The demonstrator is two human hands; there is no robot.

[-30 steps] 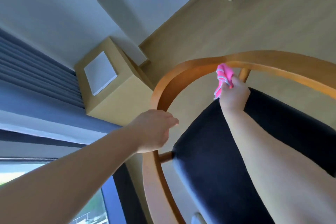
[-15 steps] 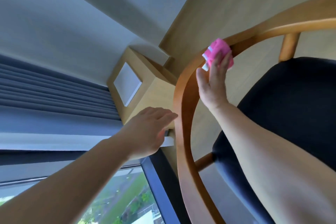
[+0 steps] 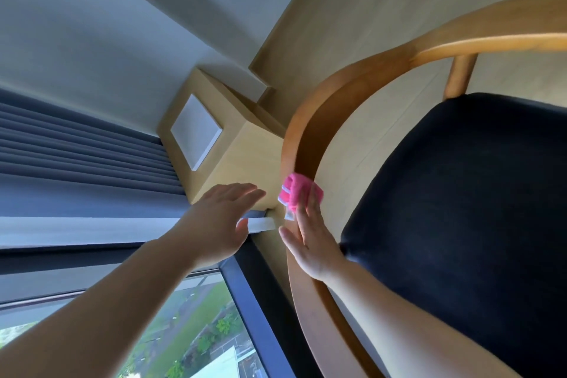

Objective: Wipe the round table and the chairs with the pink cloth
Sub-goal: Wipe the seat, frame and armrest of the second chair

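Note:
A chair has a curved wooden back rail (image 3: 310,120) and a dark blue seat cushion (image 3: 460,209). The folded pink cloth (image 3: 296,192) lies against the rail's left bend. My right hand (image 3: 310,242) presses the cloth onto the rail with straight fingers, the palm flat along the wood. Just left of the rail hovers my left hand (image 3: 221,224), fingers spread and relaxed, holding nothing. The round table is out of view.
A light wooden box unit (image 3: 214,144) with a white panel stands by the wall, close to the rail. Dark pleated curtains (image 3: 76,147) and a window (image 3: 153,331) fill the left. Pale wood floor (image 3: 383,9) lies beyond the chair.
My right hand has slid the pink cloth along the rail from the top of the curve down its left side, toward me. The left hand has stayed beside the rail, fingers now spread.

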